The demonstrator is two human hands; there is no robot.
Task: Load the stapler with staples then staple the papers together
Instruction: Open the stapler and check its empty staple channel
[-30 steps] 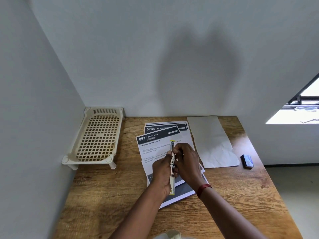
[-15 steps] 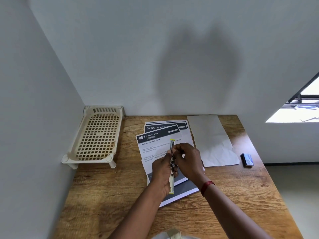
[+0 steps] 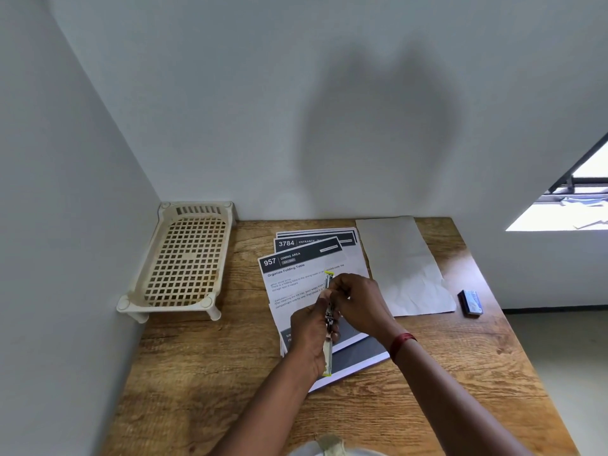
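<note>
Two hands on the stapler: loading step in hand

Both hands work above the printed papers, which lie fanned on the wooden table. The stapler is held off the sheets, swung open into one long line running 12 to 6 o'clock, with a yellow tip at each end.

- Left hand: fingers curled round the near half of the stapler, gripping it from the 9 o'clock side.
- Right hand: fingertips pinching the stapler at mid-length from the 3 o'clock side. Whether a staple strip sits between them is too small to tell.
- Staple box: on the table, well apart at 3 o'clock of the hands, beyond a blank sheet.
- Cream lattice tray: at 10 o'clock, against the wall.

Judgement: this is the loading step; no stapling has begun and the papers are not squared up. The next move likely calls for seating the strip flat in the channel, closing the stapler, then aligning the sheets' edges before pressing at a corner.
</note>
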